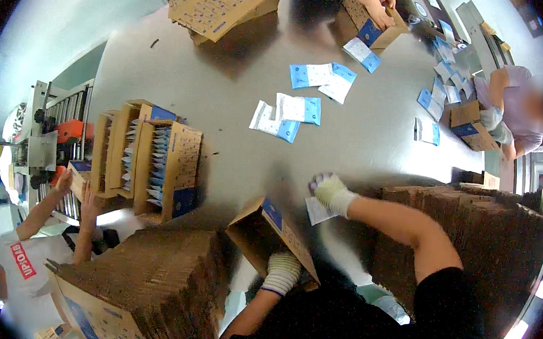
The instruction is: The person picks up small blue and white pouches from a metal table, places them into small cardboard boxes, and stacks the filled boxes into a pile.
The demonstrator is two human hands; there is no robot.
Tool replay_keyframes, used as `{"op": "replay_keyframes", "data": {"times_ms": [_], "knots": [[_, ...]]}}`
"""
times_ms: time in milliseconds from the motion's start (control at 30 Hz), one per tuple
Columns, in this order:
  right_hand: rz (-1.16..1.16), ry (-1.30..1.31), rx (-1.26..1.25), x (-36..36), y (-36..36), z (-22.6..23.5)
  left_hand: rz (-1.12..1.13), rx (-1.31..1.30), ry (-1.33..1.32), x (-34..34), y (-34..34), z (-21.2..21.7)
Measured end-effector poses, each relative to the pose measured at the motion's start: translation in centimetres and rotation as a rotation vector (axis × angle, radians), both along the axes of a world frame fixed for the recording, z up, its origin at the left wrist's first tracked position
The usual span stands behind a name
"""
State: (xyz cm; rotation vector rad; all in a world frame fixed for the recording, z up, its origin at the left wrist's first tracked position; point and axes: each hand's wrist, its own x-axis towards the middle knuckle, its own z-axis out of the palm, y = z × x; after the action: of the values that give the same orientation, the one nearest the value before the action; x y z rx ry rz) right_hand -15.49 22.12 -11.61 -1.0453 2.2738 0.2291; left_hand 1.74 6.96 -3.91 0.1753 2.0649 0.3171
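Note:
My left hand (282, 272), in a white knitted glove, reaches into an open cardboard box (253, 238) with a blue panel. The box sits tilted at the table edge before me, and its wall and shadow hide my fingertips. To the right, my gloved right hand (332, 193) is low over the table, its fingers curled over a white packet (319, 212). Part of that packet shows below the hand; the rest is covered. Farther off lie loose white-and-blue packets (298, 109) in overlapping pairs.
Stacks of flattened cardboard (162, 283) flank me left and right (460, 246). Packet-filled boxes (184, 161) stand at left, beside a person's hands on another box (79, 177). Flat cartons (225, 2) lie at the far side. Two more people handle boxes at far right.

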Motion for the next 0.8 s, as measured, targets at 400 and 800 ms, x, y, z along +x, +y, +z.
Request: {"op": "replay_keyframes", "data": {"times_ms": [400,800], "knots": [[-0.02,0.495,-0.489,-18.0,-5.8,3.9,0.133,0.031,-0.01,-0.1,-0.1,-1.1],[-0.593,0.008,-0.459,-20.0,-6.8,-1.1,0.057,0.074,-0.022,-0.6,-0.6,-0.2]]}}
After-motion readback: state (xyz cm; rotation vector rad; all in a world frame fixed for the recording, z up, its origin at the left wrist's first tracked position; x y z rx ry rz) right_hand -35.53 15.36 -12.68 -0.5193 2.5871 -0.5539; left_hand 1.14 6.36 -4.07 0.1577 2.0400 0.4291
